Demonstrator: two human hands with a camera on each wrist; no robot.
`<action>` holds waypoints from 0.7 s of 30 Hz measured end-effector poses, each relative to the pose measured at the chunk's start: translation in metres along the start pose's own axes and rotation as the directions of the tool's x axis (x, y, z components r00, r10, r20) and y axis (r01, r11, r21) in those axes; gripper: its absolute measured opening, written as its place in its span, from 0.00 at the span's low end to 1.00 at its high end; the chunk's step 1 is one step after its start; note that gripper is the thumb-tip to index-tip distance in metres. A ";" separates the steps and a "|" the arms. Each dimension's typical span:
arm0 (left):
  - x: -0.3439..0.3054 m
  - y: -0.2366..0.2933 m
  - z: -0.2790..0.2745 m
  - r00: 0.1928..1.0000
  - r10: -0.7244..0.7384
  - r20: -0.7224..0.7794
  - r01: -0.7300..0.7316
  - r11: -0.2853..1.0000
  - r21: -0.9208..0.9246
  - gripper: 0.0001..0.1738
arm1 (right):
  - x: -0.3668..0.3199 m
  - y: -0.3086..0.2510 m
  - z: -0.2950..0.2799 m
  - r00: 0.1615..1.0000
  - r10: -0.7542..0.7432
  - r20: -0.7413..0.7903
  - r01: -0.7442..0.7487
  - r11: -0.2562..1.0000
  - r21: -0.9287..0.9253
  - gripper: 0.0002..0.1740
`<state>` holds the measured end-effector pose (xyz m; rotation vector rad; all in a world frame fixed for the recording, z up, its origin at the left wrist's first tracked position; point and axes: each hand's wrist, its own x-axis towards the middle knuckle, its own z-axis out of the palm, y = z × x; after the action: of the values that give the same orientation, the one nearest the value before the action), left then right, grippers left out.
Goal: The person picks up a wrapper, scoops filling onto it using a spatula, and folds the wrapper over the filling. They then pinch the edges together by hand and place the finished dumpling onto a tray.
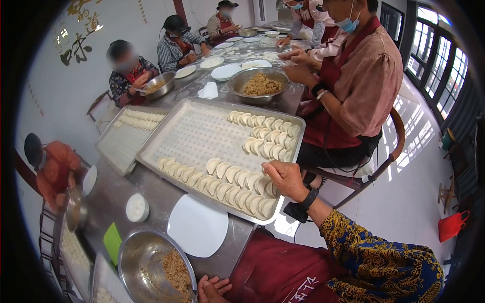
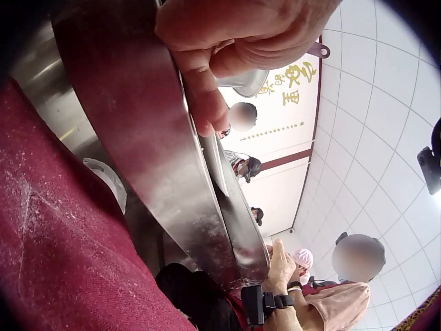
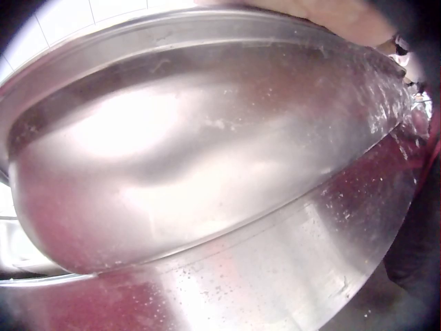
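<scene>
In the head view, my right hand is over the near right corner of a large tray, its fingers bent beside rows of dumplings; its fingertips do not show clearly. The right wrist view has part of that hand along the rim above a curved steel side. My left hand lies low in the head view, fingers loose and apart, beside a steel bowl of filling. Seen from the left wrist, that hand is at the steel table's edge, one finger pointing down.
A white plate, a small white bowl and a green mat are near the steel bowl. A second tray stands to the left. A person in a pink top sits to the right; several others work around the table.
</scene>
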<state>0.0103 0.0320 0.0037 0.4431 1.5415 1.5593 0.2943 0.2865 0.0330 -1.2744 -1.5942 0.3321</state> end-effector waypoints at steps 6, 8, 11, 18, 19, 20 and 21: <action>-0.003 0.001 0.005 0.999 0.025 -0.033 -0.023 0.999 0.048 0.22 | 0.000 0.001 0.001 1.000 -0.009 -0.007 0.009 1.000 0.000 0.17; -0.003 -0.001 0.008 0.998 0.041 -0.052 -0.039 0.998 0.046 0.22 | 0.000 0.002 0.001 1.000 -0.009 -0.006 0.009 1.000 -0.004 0.17; -0.005 -0.001 0.011 0.994 0.068 -0.081 -0.066 0.997 0.033 0.21 | 0.000 0.001 0.000 1.000 -0.005 -0.006 0.005 1.000 -0.004 0.17; -0.004 -0.001 0.011 0.994 0.065 -0.091 -0.066 0.998 -0.007 0.21 | 0.000 0.000 0.000 1.000 0.003 0.003 -0.003 1.000 -0.012 0.18; -0.004 -0.001 0.012 0.994 0.065 -0.091 -0.066 0.998 -0.007 0.21 | 0.000 0.000 -0.001 1.000 0.004 0.005 -0.004 1.000 -0.014 0.17; -0.005 -0.001 0.012 0.993 0.077 -0.090 -0.077 0.997 0.000 0.21 | 0.000 0.000 -0.001 1.000 0.004 0.005 -0.003 1.000 -0.014 0.17; -0.005 -0.002 0.012 0.992 0.088 -0.089 -0.088 0.996 0.007 0.21 | 0.000 -0.001 -0.001 1.000 0.004 0.006 -0.004 1.000 -0.014 0.17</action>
<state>0.0232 0.0355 0.0059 0.4535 1.6115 1.6648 0.2946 0.2858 0.0338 -1.2881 -1.6018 0.3279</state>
